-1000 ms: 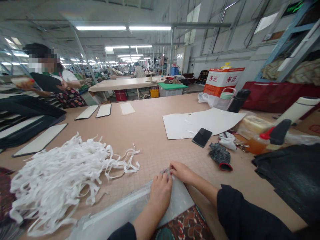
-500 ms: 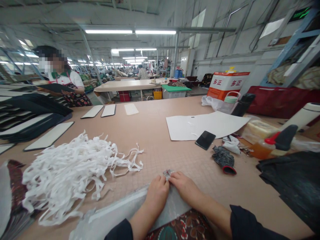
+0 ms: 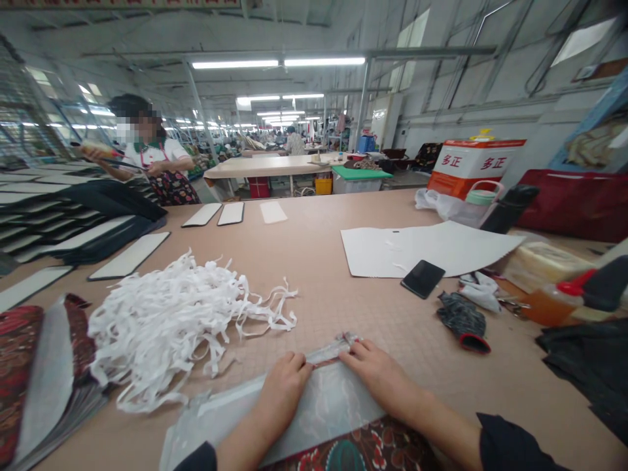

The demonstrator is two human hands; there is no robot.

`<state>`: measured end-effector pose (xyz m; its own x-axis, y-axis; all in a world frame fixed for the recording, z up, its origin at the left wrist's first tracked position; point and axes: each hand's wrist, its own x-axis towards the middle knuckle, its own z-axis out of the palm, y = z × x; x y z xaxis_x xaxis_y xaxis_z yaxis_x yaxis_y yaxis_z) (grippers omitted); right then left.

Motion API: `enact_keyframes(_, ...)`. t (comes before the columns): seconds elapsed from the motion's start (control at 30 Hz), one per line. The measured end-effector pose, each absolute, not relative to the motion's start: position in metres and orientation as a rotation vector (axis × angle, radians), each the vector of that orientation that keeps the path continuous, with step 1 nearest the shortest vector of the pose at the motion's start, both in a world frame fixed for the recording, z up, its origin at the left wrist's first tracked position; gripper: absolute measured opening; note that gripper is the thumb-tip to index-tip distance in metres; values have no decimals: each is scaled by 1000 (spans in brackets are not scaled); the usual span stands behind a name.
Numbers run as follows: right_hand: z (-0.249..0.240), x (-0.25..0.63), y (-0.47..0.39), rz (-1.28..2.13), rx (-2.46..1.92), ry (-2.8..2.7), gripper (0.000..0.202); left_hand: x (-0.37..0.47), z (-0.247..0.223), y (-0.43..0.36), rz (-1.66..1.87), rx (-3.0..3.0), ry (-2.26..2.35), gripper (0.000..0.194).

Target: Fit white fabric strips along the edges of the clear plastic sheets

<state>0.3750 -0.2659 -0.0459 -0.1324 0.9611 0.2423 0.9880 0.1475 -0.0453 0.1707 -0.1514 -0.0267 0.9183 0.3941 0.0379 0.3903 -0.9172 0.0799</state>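
A piece of patterned fabric [image 3: 314, 458] lies in front of me at the table's near edge. Its pale grey backing [image 3: 324, 402] faces up, and the dark red floral side shows at the bottom. My left hand [image 3: 286, 386] is closed on the far edge, fingers curled over the fold. To its right, my right hand [image 3: 375, 369] pinches the same edge near a gathered corner. Between the two hands a narrow reddish strip of the folded edge shows. The fingertips' undersides are hidden. A heap of white fabric strips [image 3: 181, 314] lies to the left.
Stacked patterned fabric [image 3: 19, 373] lies at left, with white dark-edged panels [image 3: 130, 255] beyond. At right are a phone [image 3: 422, 279], a dark glove [image 3: 461, 317], a white sheet [image 3: 432, 248], an orange-liquid bottle [image 3: 552, 306] and black material [image 3: 589, 373]. A co-worker [image 3: 161, 160] stands far left.
My left hand has slid left along the fabric edge, away from my right hand, exposing the fold between them. The view has turned slightly left. The co-worker's hands have risen.
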Motion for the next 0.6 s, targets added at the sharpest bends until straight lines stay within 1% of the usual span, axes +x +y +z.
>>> enact_keyframes(0.13, -52, 366, -266, -326, -1925, -2235, 38, 174, -30, -155, 35, 3070, 558, 16)
enact_keyframes(0.2, -54, 369, -268, -339, -1897, -2268, 40, 173, -33, -155, 46, 3113, 525, 16)
enact_keyframes(0.43, -53, 399, -281, -157, -1854, -2202, 40, 143, -26, -145, 68, 3039, 636, 16)
enact_keyframes(0.6, -39, 383, -267, -55, -2059, -2127, 28, 106, -21, -134, 138, 2893, 817, 21)
